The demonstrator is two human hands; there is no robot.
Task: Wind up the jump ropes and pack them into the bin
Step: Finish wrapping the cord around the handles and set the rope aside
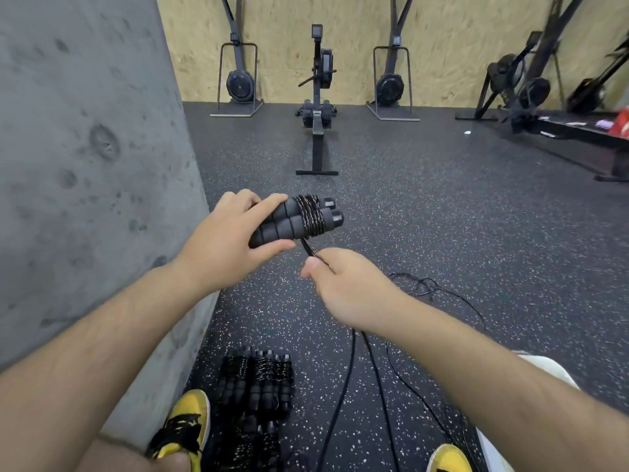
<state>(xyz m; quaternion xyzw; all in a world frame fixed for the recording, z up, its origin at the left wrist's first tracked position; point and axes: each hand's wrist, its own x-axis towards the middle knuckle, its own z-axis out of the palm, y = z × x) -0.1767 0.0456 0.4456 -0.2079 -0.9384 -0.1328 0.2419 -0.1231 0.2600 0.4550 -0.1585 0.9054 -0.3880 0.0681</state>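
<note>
Held rope [308,218]: black cord coiled round two foam handles laid side by side, loose tail trailing to floor.
Wound ropes [255,379]: black bundles lying together on floor.

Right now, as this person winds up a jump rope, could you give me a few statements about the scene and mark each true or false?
1. The left hand holds two foam handles side by side. True.
2. The right hand is empty. False: it pinches the rope.
3. No rope is wound on the handles yet. False: several turns circle them.
4. Wound ropes lie on the floor by the yellow shoe. True.
</note>
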